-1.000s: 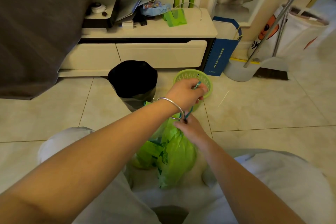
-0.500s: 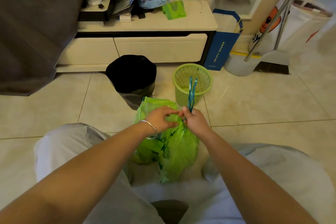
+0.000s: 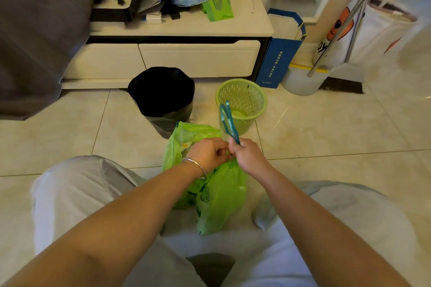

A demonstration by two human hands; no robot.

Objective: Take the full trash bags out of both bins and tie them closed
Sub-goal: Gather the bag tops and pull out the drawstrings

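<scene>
Green bag (image 3: 219, 196) is out; right hand (image 3: 247, 154) grips its blue drawstring (image 3: 227, 119), left hand (image 3: 210, 152) pinches the neck beside it; black-lined bin (image 3: 163, 98) beyond remains.

Head view, single: we look forward and down from above our lap, hands near, floor tiles (image 3: 326, 128) and cabinet (image 3: 182, 58) far.

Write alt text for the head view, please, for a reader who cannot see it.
Two hands work at the neck of a green bag on the floor: the right hand holds up its blue drawstring, the left hand grips the neck. Behind stand a black-lined bin and an empty green basket.
</scene>
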